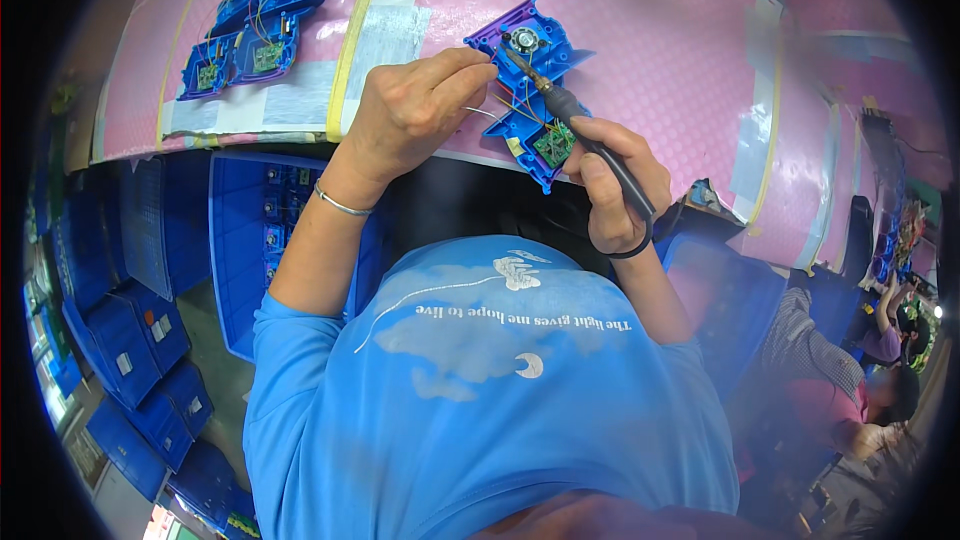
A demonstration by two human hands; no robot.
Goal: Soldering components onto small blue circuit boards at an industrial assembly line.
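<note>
My right hand (615, 180) is closed round the dark handle of a soldering iron (590, 140). Its tip points up and left, close to a round speaker (524, 39) in a blue and purple plastic housing (548, 52). From the left, my left hand (425, 105) pinches at the housing's edge beside the tip. A thin silvery strand that looks like solder wire (480, 110) trails from under its fingers; the pinched end is hidden. Thin coloured wires (515, 100) run from the speaker area to a green circuit board (553, 146) in the lower housing half, near my right fingers.
More opened blue housings (262, 25) with boards and speakers lie at the table's far left. Pink sheeting (660, 60) and yellow tape (350, 65) cover the table. A blue crate (232, 260) with similar parts stands below its edge. Co-workers (850, 390) sit at right.
</note>
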